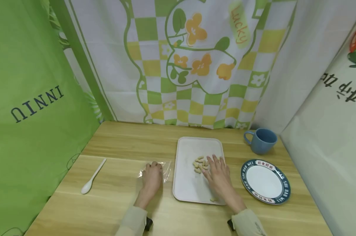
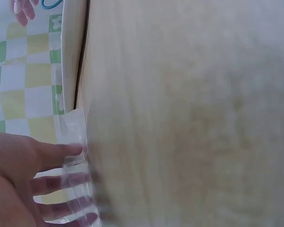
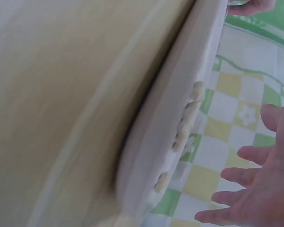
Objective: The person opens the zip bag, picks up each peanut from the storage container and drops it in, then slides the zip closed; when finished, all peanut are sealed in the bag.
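Touches the clear bag [image 1: 167,171] with the left hand [image 1: 151,178], with fingers loosely parted and no firm grip visible. Spreads the right hand [image 1: 219,176], empty, over the tray [image 1: 184,190], with peanuts [image 1: 197,170] between both hands, just beside the right fingers. Best to gather with bent fingertips, a few at a time, gently on the shells; not to miss the stray peanut [image 1: 214,199] by the right wrist.

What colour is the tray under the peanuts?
The tray is plain off-white; it shows best in the head view.
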Demonstrator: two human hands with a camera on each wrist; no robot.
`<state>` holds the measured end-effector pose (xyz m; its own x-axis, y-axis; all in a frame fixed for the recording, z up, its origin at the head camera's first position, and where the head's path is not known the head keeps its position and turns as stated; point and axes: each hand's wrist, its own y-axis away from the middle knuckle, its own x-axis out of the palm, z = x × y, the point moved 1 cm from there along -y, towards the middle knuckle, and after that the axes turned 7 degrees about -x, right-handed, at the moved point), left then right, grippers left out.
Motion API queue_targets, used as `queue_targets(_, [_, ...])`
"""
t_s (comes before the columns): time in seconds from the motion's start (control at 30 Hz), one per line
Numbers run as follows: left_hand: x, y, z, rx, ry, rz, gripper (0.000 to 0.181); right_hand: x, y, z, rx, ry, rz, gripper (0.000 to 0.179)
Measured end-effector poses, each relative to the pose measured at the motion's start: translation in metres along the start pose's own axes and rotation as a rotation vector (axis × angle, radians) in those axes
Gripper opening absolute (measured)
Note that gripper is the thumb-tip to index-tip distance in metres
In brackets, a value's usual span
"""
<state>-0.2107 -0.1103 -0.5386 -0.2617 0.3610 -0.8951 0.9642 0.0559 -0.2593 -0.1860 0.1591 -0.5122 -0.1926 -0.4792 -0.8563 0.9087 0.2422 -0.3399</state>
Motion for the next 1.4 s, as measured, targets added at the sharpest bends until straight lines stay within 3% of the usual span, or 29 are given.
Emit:
queue_targets(0.23, [-0.010, 0.000, 0.000, -0.034, 0.133, -0.068, 0.011, -0.001, -0.003, 0.024, -0.086, -0.061, -0.009, 0.045])
queue_targets(0.4, [-0.018, 0.007, -0.006, -0.004, 0.193, -0.126, 0.010, 0.002, -0.008, 0.047, -0.156, -0.133, -0.019, 0.031])
queue_targets(0.53, [-0.023, 0.011, -0.014, 0.019, 0.207, -0.164, 0.009, 0.004, -0.017, 0.064, -0.121, -0.239, 0.052, 0.024])
queue_targets(0.73, [-0.029, 0.021, -0.026, 0.072, 0.242, -0.178, 0.009, 0.013, -0.027, 0.080, -0.034, -0.451, 0.201, 0.030])
queue_targets(0.87, [-0.031, 0.027, -0.033, 0.114, 0.252, -0.201, 0.011, 0.020, -0.029, 0.082, 0.025, -0.572, 0.231, 0.025])
queue_targets(0.97, [-0.032, 0.029, -0.035, 0.116, 0.248, -0.183, 0.013, 0.022, -0.029, 0.082, 0.053, -0.637, 0.211, 0.019])
queue_targets(1.2, [-0.033, 0.032, -0.037, 0.049, 0.257, -0.057, 0.024, 0.023, -0.027, 0.078, 0.088, -0.688, 0.166, 0.012])
queue_targets(1.3, [-0.035, 0.032, -0.039, 0.034, 0.305, -0.065, 0.025, 0.024, -0.027, 0.077, 0.091, -0.678, 0.180, 0.011])
queue_targets(1.4, [-0.037, 0.032, -0.041, 0.020, 0.413, -0.055, 0.021, 0.024, -0.027, 0.077, 0.079, -0.666, 0.192, 0.010])
